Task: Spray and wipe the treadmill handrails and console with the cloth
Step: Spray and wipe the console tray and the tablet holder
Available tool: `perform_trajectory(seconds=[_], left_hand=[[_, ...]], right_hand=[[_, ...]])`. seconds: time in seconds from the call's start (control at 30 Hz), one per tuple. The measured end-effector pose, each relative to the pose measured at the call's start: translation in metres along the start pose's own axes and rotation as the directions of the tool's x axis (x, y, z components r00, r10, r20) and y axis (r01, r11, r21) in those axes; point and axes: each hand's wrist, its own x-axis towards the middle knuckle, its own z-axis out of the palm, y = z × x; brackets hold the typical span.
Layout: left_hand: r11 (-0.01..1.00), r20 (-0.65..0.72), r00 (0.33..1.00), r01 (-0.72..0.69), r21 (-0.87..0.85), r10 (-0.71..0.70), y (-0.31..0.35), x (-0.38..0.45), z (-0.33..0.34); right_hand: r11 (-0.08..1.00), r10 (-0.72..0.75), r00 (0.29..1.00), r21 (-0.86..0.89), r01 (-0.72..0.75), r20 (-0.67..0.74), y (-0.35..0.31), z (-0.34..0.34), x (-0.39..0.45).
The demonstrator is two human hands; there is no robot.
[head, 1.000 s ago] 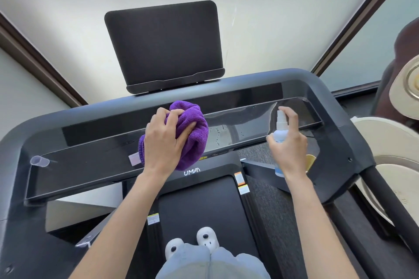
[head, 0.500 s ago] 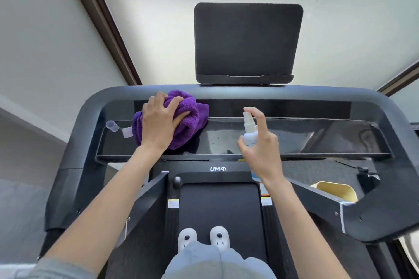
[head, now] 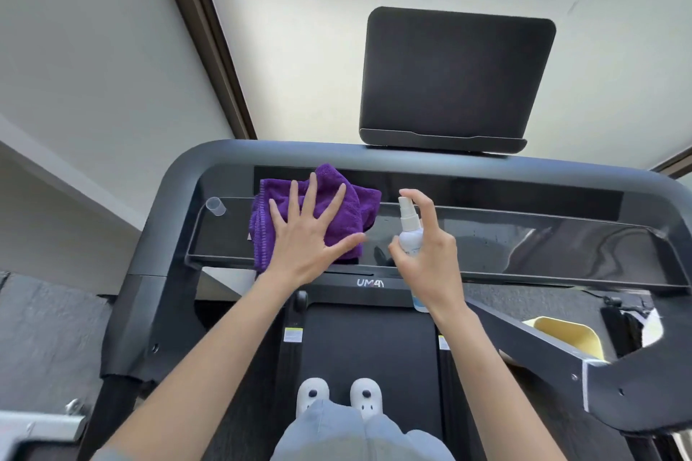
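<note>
Now we press the purple cloth (head: 318,210) flat under our open left hand (head: 310,232) on the console tray (head: 543,247), while our right hand (head: 427,254) grips the spray bottle (head: 410,232), finger atop the nozzle, likely ready to mist.

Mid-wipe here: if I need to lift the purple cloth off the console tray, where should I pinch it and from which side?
Probably the bunched far-right folds of the purple cloth, coming from above and the right. They stand raised and bare, while the left hand presses flat over the middle and the near edge lies flat against the console tray. Mind the spray bottle held by the right hand beside them.
</note>
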Motion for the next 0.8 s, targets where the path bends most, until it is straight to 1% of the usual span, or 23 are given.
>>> perform_trajectory(seconds=[0.03,0.1,0.17,0.23,0.27,0.37,0.5,0.57,0.63,0.7,0.73,0.8], left_hand=[[0.998,-0.026,0.998,0.057,0.039,-0.056,0.007,0.000,0.007],[0.983,-0.120,0.976,0.183,0.020,-0.179,0.016,-0.005,0.015],[0.976,-0.187,0.959,0.218,0.017,-0.211,0.017,-0.010,0.018],[0.975,-0.172,0.963,0.217,0.050,-0.206,0.018,-0.009,0.017],[0.973,-0.150,0.964,0.229,0.039,-0.221,0.021,-0.006,0.015],[0.949,-0.141,0.939,0.310,-0.055,-0.315,0.034,0.009,0.016],[0.942,-0.117,0.936,0.336,0.020,-0.332,0.041,0.015,0.018],[0.946,-0.143,0.935,0.317,-0.071,-0.325,0.036,0.013,0.015],[0.924,-0.188,0.922,0.289,-0.249,-0.339,0.032,0.010,0.006],[0.845,-0.207,0.894,0.267,-0.464,-0.396,0.031,0.005,-0.009],[0.803,-0.219,0.880,0.249,-0.541,-0.421,0.030,0.002,-0.018],[0.786,-0.283,0.859,0.198,-0.586,-0.427,0.030,-0.004,-0.039]], right_hand=[[1.000,-0.002,1.000,-0.005,0.002,-0.002,0.001,0.001,0.000],[1.000,-0.003,1.000,-0.013,0.003,-0.008,0.003,0.001,-0.001],[1.000,0.004,1.000,-0.003,-0.004,-0.012,0.003,0.000,-0.002],[1.000,0.009,1.000,-0.008,-0.009,-0.017,0.004,-0.001,-0.001],[1.000,0.010,1.000,-0.012,-0.010,-0.020,0.004,-0.001,-0.001],[1.000,0.013,0.999,-0.011,-0.013,-0.031,0.004,-0.001,-0.003],[1.000,0.007,0.999,-0.020,-0.008,-0.042,0.004,-0.003,-0.006],[1.000,0.003,0.999,-0.013,-0.004,-0.051,0.004,-0.004,-0.008],[1.000,0.005,0.998,0.000,-0.005,-0.062,0.003,-0.006,-0.009],[1.000,0.014,0.998,0.001,-0.014,-0.064,0.003,-0.008,-0.011],[1.000,0.019,0.998,0.001,-0.019,-0.062,0.003,-0.009,-0.012],[1.000,0.027,0.998,0.005,-0.026,-0.052,0.003,-0.011,-0.012]])
